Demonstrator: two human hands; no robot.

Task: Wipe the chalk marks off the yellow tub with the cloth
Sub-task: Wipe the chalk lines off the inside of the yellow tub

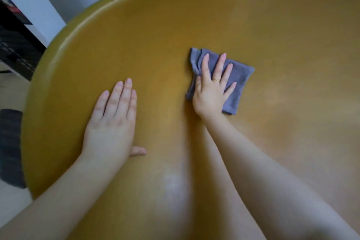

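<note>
Head cam: yellow tub (224,15) fills most of frame. L hand (111,121) flat on tub surface, fingers together and extended, holding nothing. R hand (212,87) palm-down on folded grey-blue cloth (238,80), fingers spread, pressing it to tub near centre (ring on one finger). Faint whitish chalk smear (173,185) between forearms, well apart from cloth.

Room edges at the frame's left
Black crate (17,45) beside a white wall (33,0); dark mat (10,148) on pale floor (11,204).
</note>
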